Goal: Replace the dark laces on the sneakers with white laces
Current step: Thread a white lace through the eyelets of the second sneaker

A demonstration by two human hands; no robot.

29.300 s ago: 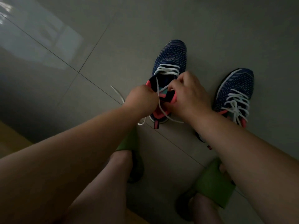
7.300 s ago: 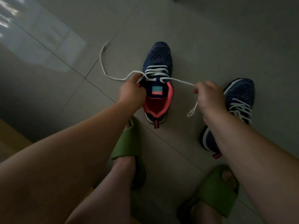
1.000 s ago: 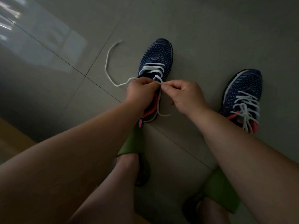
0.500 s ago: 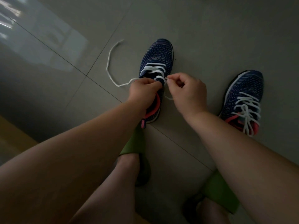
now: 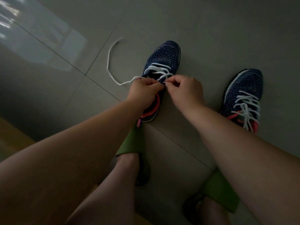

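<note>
A navy knit sneaker (image 5: pixel 165 54) with a coral lining stands on the floor, toe pointing away. A white lace (image 5: pixel 159 71) crosses its lower eyelets. My left hand (image 5: pixel 142 93) grips the shoe's left side at the tongue, and the lace's free left end (image 5: pixel 109 62) trails from it across the tile. My right hand (image 5: pixel 185 90) pinches the other lace tip at the shoe's right eyelet row. A second navy sneaker (image 5: pixel 243 95) stands to the right, laced in white with loose ends.
Grey glossy floor tiles (image 5: pixel 211 30) surround the shoes. My feet wear green slides, the left slide (image 5: pixel 131 143) just behind the sneaker's heel, the right slide (image 5: pixel 219 189) nearer me. A wooden edge (image 5: pixel 13 140) shows at lower left.
My right hand has moved back in toward the eyelets with the lace tip; the slack that hung below it is gone. My left hand stays on the shoe.
</note>
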